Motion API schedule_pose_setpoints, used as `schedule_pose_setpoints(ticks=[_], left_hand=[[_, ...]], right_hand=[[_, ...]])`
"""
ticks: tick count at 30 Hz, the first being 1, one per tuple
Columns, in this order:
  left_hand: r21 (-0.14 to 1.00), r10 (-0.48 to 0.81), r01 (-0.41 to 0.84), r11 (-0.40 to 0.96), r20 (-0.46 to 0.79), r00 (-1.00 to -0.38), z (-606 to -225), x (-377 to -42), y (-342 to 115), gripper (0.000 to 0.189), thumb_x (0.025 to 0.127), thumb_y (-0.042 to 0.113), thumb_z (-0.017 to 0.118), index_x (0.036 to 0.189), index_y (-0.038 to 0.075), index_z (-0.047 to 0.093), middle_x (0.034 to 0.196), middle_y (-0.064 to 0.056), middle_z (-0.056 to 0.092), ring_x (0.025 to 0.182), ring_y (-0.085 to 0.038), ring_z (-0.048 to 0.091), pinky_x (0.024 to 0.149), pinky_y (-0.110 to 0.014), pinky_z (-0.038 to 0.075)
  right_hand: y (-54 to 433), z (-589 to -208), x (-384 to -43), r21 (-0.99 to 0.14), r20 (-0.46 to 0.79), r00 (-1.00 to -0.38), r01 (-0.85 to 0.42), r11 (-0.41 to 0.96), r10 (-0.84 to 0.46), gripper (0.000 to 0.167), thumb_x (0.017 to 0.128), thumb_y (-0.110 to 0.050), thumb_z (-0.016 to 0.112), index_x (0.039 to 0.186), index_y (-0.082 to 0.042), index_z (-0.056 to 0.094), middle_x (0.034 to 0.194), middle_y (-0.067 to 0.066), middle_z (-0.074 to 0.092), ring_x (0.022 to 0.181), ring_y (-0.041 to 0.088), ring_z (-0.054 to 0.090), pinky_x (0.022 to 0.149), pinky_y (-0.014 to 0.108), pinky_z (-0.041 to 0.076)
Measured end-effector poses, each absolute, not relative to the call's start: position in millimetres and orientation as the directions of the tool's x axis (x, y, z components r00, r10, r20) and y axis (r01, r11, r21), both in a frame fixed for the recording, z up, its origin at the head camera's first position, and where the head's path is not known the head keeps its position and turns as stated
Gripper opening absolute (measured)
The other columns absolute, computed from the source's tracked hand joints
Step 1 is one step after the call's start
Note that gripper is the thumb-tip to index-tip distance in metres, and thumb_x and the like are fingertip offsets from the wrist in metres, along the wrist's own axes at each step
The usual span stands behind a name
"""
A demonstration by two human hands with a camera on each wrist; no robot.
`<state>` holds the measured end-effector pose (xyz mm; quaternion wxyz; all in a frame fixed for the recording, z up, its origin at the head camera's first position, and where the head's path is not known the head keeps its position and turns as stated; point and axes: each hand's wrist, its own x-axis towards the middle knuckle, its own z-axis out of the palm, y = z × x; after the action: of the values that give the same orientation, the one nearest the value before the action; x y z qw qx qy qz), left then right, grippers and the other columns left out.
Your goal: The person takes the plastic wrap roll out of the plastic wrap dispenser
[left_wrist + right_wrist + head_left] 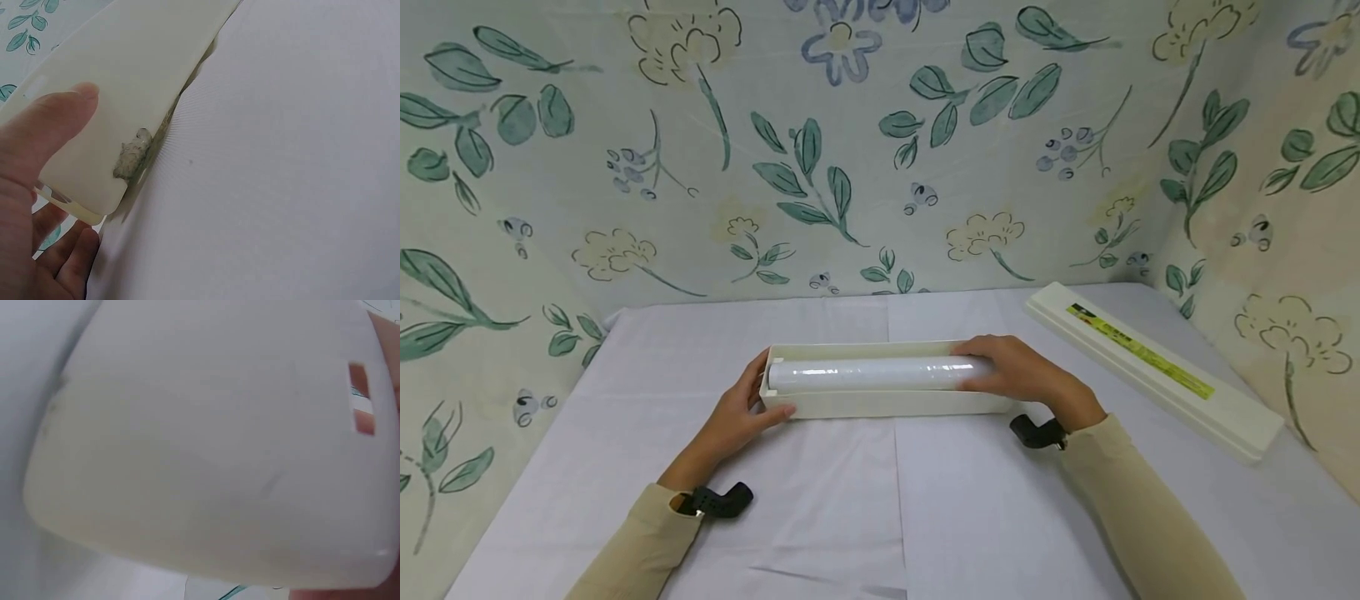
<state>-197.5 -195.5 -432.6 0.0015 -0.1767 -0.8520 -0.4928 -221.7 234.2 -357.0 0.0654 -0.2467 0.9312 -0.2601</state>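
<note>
A long cream plastic box [895, 406] lies on the table in the head view, its top side uncovered. Inside it is a shiny white roll of plastic film [865, 372], stretching nearly end to end. My left hand [741, 421] grips the box's left end, thumb on the front wall and fingers around the end. The left wrist view shows that thumb flat against the box wall [144, 69], above a grey smudged patch. My right hand [1018, 373] holds the right end of the roll, slightly blurred. The box's end wall [200, 456] mostly hides that hand in the right wrist view.
A long cream lid [1157, 375] with a yellow-green label [1138, 350] lies slanted at the table's right side. White cloth [827, 492] covers the table, with a seam down its middle. A floral curtain [850, 167] hangs behind and at both sides.
</note>
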Motion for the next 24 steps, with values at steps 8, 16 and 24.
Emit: schedule_pose_setpoints(ticks=[8,16,24], left_hand=[[0.847,0.298,0.293,0.444,0.168,-0.940,-430.2,-196.9,-195.3,0.095,0.082,0.036,0.077,0.155,0.028,0.016,0.152,-0.008,0.034,0.139,-0.031,0.034,0.111,-0.055,0.026],[0.845,0.292,0.278,0.456,0.153,-0.944,-430.6,-195.5,-195.9,0.095,0.082,0.037,0.077,0.155,0.030,0.015,0.152,-0.008,0.033,0.139,-0.032,0.034,0.110,-0.057,0.026],[0.843,0.294,0.282,0.458,0.156,-0.943,-431.4,-196.5,-196.1,0.095,0.083,0.037,0.077,0.155,0.030,0.014,0.152,-0.009,0.033,0.140,-0.032,0.032,0.111,-0.055,0.025]], right_hand=[[235.9,-356.8,-221.3,-0.550,0.031,-0.865,-0.433,0.714,-0.501,0.060,0.081,-0.035,0.078,0.132,-0.008,0.059,0.131,0.007,0.060,0.111,0.023,0.057,0.090,0.042,0.049],[236.4,-352.3,-219.4,-0.587,0.055,-0.864,-0.434,0.683,-0.501,0.059,0.080,-0.038,0.079,0.129,-0.011,0.062,0.126,0.006,0.062,0.103,0.021,0.059,0.085,0.039,0.050],[238.7,-351.2,-219.7,-0.623,0.095,-0.866,-0.436,0.649,-0.490,0.056,0.077,-0.039,0.081,0.125,-0.014,0.066,0.123,0.004,0.064,0.098,0.020,0.060,0.080,0.036,0.051]])
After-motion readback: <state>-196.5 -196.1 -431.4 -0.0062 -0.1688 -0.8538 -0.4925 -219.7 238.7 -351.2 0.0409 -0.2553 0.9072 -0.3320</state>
